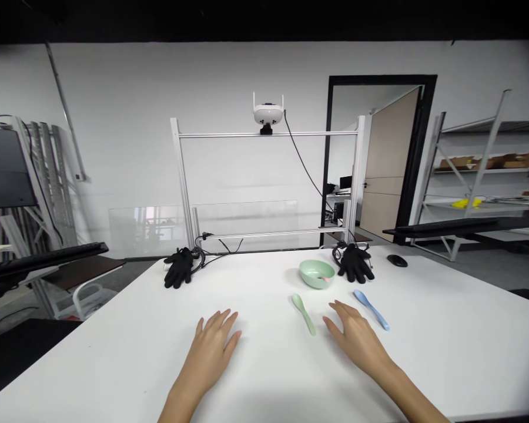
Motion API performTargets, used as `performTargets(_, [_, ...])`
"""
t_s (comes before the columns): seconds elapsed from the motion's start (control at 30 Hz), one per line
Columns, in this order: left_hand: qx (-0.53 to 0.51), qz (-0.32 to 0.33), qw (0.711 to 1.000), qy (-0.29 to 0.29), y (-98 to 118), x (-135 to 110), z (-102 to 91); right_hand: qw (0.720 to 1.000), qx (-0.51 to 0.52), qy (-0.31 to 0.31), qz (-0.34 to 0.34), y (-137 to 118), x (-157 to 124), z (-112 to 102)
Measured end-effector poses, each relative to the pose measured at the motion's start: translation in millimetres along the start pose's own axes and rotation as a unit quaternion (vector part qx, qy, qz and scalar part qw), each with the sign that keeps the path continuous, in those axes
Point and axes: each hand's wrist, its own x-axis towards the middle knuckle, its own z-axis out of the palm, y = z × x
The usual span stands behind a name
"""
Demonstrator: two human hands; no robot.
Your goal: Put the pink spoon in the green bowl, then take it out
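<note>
My left hand (211, 349) is over the white table (264, 376), fingers spread, holding nothing. On the other side, my right hand (355, 335) has its fingers stretched out and is empty, between two spoons. To its left lies a green spoon (304, 314), handle toward me. A blue spoon (371, 309) lies just to its right, slanting away from me. Beyond the spoons stands a green bowl (316, 275); a small pink piece (323, 279) shows inside it, too little visible to name.
Black gloves with cables lie at the back, one at left (179, 267) and one at right (355, 262). A black mouse (397, 260) sits near the right far edge. An aluminium frame (268, 135) bearing a white camera-like device (268, 114) rises behind the table.
</note>
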Motion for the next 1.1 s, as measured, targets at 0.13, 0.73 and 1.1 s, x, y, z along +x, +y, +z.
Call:
performTargets(0.13, [0.0, -0.001, 1.0, 0.0, 0, 0, -0.2, 1.0, 0.005, -0.003, 0.003, -2, 0, -1])
performTargets(0.73, [0.004, 0.0, 1.0, -0.006, 0, 1, -1.2, 0.997, -0.069, 0.01, 0.042, -1, 89, -34])
performTargets(1.1, [0.0, -0.007, 1.0, -0.019, -4, -1, 2.6, 0.977, -0.082, -0.114, 0.162, 16, 177, -16])
